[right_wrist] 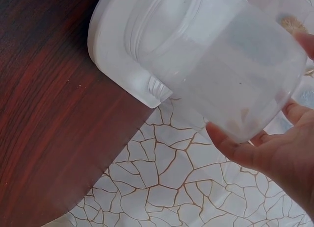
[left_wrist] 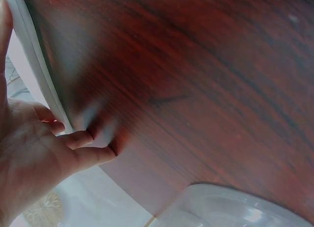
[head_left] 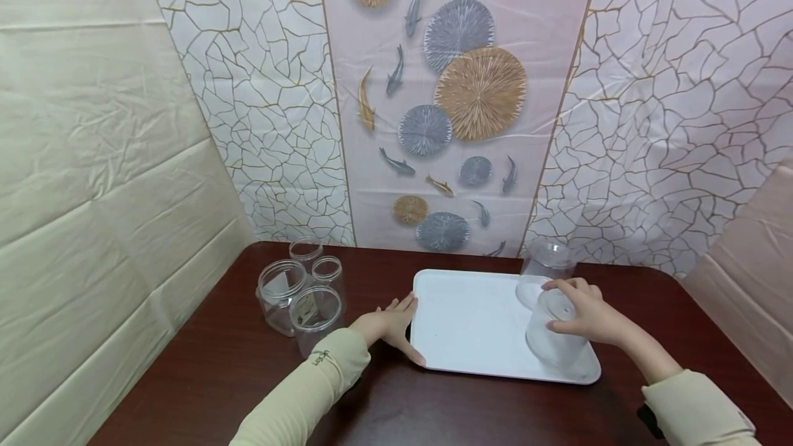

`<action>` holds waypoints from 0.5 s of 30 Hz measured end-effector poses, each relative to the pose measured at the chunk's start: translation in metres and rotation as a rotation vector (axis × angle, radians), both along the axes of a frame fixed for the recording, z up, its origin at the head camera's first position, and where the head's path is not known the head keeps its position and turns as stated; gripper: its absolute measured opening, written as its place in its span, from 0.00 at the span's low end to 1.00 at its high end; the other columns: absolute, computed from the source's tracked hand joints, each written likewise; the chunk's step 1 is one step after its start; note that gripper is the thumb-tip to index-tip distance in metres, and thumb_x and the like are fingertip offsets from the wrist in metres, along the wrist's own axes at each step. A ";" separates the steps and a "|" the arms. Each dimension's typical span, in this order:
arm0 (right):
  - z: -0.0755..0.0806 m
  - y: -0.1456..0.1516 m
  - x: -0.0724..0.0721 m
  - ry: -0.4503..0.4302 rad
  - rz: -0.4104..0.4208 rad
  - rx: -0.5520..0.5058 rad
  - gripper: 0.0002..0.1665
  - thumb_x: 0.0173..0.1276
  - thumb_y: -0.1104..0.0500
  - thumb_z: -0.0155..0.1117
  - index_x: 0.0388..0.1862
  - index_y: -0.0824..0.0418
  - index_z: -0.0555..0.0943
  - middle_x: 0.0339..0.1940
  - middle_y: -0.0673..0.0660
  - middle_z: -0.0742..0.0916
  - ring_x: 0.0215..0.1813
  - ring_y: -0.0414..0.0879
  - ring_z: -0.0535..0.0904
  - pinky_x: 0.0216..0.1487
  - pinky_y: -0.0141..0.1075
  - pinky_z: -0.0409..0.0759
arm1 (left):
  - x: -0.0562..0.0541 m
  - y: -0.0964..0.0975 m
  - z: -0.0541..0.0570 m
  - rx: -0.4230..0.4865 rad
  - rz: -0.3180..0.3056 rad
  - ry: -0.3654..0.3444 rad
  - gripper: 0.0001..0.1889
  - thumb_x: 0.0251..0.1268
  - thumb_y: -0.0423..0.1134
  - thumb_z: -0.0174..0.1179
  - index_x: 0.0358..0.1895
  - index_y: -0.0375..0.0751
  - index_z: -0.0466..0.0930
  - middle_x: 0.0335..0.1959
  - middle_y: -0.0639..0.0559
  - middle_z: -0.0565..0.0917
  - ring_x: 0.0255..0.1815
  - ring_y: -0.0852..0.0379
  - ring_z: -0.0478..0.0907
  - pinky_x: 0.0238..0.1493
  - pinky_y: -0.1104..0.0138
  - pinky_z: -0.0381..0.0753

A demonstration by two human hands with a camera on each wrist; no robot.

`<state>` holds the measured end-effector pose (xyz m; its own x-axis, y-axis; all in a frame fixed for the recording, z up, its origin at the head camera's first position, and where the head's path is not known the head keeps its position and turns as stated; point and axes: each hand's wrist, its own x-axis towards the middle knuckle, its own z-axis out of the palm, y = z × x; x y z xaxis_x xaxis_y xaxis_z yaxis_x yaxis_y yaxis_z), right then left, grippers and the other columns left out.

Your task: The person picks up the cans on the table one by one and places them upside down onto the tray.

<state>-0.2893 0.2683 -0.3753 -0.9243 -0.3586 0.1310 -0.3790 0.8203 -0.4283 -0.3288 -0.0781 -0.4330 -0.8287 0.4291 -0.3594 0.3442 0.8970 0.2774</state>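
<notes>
My right hand grips a clear plastic jar by its base, thumb and fingers spread around it. The jar is upside down at the right end of a white tray. In the right wrist view, its threaded mouth faces the tray and the fingertips press near the base. Just behind it, another clear jar stands on the tray's far right part. At the tray's left edge, my left hand rests with fingers and thumb spread along the rim, holding nothing.
Several open clear jars stand grouped on the dark red wooden table, left of my left hand. A patterned cloth hangs behind the table's back edge, and a pale cloth hangs along the left side.
</notes>
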 end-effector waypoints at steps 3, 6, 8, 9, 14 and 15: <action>0.001 0.001 -0.002 -0.004 0.010 0.010 0.37 0.51 0.54 0.74 0.57 0.66 0.70 0.52 0.75 0.70 0.50 0.68 0.63 0.41 0.58 0.68 | 0.000 0.000 0.002 -0.006 -0.005 -0.008 0.62 0.45 0.61 0.70 0.76 0.40 0.38 0.78 0.48 0.39 0.78 0.44 0.41 0.72 0.43 0.50; 0.002 0.003 -0.003 -0.021 0.015 0.010 0.39 0.51 0.52 0.74 0.58 0.67 0.70 0.54 0.77 0.69 0.52 0.70 0.63 0.42 0.60 0.68 | 0.000 0.000 0.005 -0.029 -0.016 -0.018 0.62 0.46 0.62 0.68 0.76 0.40 0.36 0.78 0.49 0.38 0.78 0.44 0.40 0.72 0.43 0.50; 0.003 0.004 -0.002 -0.032 0.013 0.009 0.39 0.50 0.52 0.75 0.58 0.67 0.70 0.55 0.77 0.69 0.52 0.71 0.62 0.41 0.61 0.69 | 0.000 0.001 0.006 -0.048 -0.024 -0.022 0.62 0.47 0.62 0.68 0.76 0.40 0.35 0.78 0.49 0.37 0.78 0.44 0.40 0.71 0.44 0.51; 0.003 0.004 -0.002 -0.037 0.011 0.010 0.40 0.50 0.52 0.75 0.58 0.67 0.70 0.55 0.78 0.68 0.52 0.71 0.62 0.41 0.61 0.69 | 0.000 0.002 0.006 -0.059 -0.028 -0.022 0.62 0.47 0.63 0.67 0.76 0.40 0.35 0.78 0.48 0.37 0.78 0.43 0.40 0.71 0.44 0.51; 0.006 0.003 -0.001 -0.039 0.029 0.025 0.39 0.50 0.51 0.75 0.58 0.67 0.70 0.52 0.75 0.70 0.50 0.68 0.64 0.41 0.58 0.70 | 0.000 0.004 0.009 -0.096 -0.026 -0.050 0.62 0.48 0.64 0.65 0.76 0.40 0.34 0.78 0.47 0.35 0.78 0.43 0.39 0.74 0.53 0.52; 0.007 0.002 -0.001 -0.035 0.033 0.030 0.39 0.50 0.51 0.75 0.57 0.67 0.71 0.51 0.75 0.70 0.49 0.68 0.64 0.41 0.57 0.69 | 0.000 0.003 0.010 -0.101 -0.027 -0.055 0.61 0.49 0.64 0.65 0.76 0.40 0.34 0.78 0.47 0.35 0.78 0.43 0.39 0.74 0.55 0.52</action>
